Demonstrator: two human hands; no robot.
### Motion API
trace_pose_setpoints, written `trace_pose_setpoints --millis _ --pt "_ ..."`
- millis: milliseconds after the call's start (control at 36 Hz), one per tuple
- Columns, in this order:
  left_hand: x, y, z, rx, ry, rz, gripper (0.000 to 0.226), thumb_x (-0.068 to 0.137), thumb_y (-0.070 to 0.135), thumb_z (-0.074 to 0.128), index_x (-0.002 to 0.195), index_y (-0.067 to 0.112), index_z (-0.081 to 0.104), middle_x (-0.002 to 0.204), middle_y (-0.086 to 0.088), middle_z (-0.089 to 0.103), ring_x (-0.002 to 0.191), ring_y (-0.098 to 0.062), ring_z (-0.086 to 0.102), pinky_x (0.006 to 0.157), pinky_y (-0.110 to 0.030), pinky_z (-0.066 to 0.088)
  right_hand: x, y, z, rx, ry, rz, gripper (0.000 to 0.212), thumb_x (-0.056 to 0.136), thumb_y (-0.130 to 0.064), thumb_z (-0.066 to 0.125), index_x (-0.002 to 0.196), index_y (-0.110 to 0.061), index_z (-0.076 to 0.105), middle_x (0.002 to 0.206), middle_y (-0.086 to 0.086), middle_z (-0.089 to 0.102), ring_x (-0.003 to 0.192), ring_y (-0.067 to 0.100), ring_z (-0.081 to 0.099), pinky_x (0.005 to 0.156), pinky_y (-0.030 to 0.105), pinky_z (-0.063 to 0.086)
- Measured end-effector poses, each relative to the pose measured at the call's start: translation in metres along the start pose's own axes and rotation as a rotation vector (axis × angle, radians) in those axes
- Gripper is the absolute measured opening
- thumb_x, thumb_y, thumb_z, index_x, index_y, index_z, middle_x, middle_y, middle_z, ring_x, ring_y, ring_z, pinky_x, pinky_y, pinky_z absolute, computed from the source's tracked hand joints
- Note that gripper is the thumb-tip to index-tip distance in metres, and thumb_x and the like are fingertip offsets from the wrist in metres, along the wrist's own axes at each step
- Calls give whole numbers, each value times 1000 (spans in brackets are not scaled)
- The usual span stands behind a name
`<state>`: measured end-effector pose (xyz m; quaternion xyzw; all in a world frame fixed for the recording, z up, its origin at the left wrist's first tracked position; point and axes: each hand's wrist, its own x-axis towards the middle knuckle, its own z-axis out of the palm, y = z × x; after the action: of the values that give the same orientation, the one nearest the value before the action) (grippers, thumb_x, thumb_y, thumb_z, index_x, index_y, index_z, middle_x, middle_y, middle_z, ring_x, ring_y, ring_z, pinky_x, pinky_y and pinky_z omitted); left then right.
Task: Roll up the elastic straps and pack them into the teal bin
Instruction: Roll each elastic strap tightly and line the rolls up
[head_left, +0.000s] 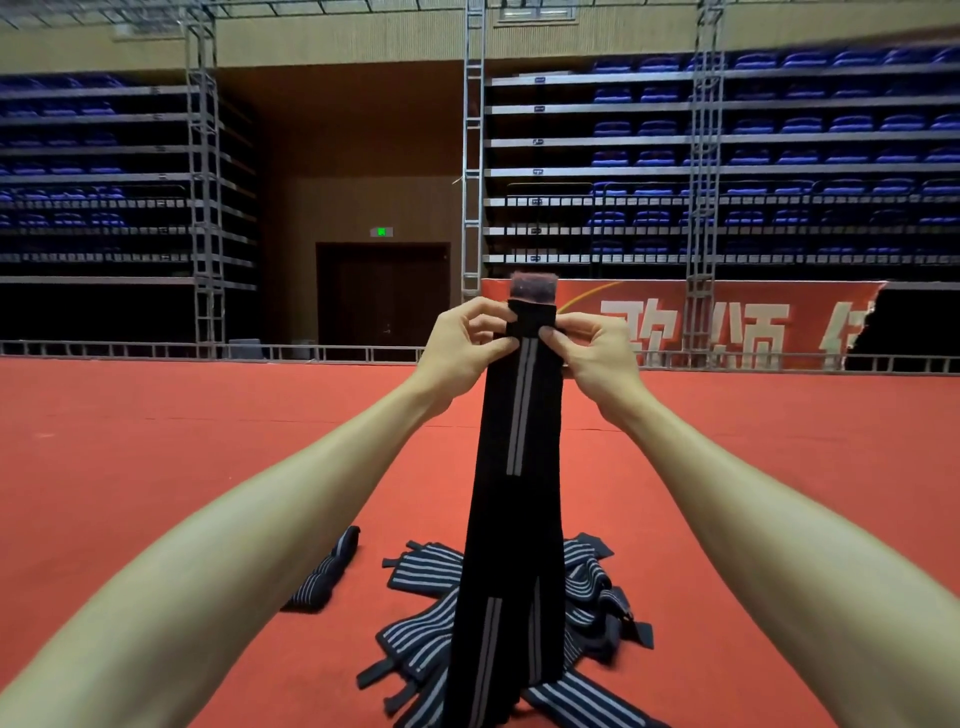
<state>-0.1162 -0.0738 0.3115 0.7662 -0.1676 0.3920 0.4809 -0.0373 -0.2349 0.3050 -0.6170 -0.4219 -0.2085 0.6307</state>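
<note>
Elastic strap (511, 493), black with two grey stripes, hangs upright over the pile of striped straps (415, 644) on the red floor (208, 415). The left hand (462, 345) and right hand (597, 348) each pinch its top edge between thumb and curled fingers. Its foot runs out of frame. Left of the pile lies one bunched strap (324, 571). Far behind the pile, a red banner (753, 322) bears large white characters, partly hidden by the right hand and a truss (701, 208).

Indoor sports arena: tiered blue seats (779, 130), red floor (208, 441), banner (727, 322).
</note>
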Motion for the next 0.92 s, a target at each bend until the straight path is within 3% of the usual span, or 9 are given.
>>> trace_pose_setpoints --millis 83,222,333,417,500,611,778,917 --pt "4 1 3 -24 58 -5 29 85 1 73 104 18 60 92 -4 71 88 -19 68 90 -43 57 0 1 -2 -5 6 -3 11 92 -11 68 95 -19 76 93 2 76 90 21 74 80 41 60" --pt "7 2 7 13 111 4 24 85 8 75 102 19 64 97 -2 69 94 -26 67 91 -45 56 -3 0 -4 -19 -9 -16 13 92 -10 68 94 -20 76 91 -2 76 86 13 73 71 27 55" --pt "9 3 8 12 109 11 13 85 7 74 96 14 71 105 -12 70 99 -25 69 91 -50 55 -7 -1 -5 -32 -21 -31 19 92 -10 68 88 -28 74 87 -7 75 85 11 72 77 33 59" --pt "10 7 9 -29 79 -6 10 87 3 71 95 11 72 102 -12 71 94 -23 69 90 -45 57 -10 -1 -6 -26 -44 -21 22 92 -10 68 87 -30 73 85 -7 75 84 13 72 77 35 59" --pt "11 9 8 -39 64 -29 12 88 4 71 97 12 72 101 -17 73 98 -30 71 88 -40 58 -12 -2 -6 -18 -43 -11 20 92 -10 68 86 -28 73 83 -7 74 82 12 71 72 30 58" --pt "11 7 9 -48 85 -48 11 88 3 71 95 12 72 89 -14 73 85 -21 72 82 -34 60 -12 -4 -5 19 -43 18 22 92 -7 68 86 -27 74 79 -9 74 76 12 73 65 23 55" --pt "10 3 10 -111 75 -52 13 89 5 70 101 3 72 95 -16 74 93 -27 73 84 -40 60 -3 -9 -6 1 5 -5 11 90 -4 68 94 -11 75 74 -7 71 63 1 65 61 16 50" --pt "10 4 12 -130 67 -7 10 89 5 69 93 14 73 94 -9 75 96 -27 72 85 -39 59 0 -10 -6 78 9 26 12 90 -3 69 92 -13 75 90 10 76 83 22 75 76 35 61"
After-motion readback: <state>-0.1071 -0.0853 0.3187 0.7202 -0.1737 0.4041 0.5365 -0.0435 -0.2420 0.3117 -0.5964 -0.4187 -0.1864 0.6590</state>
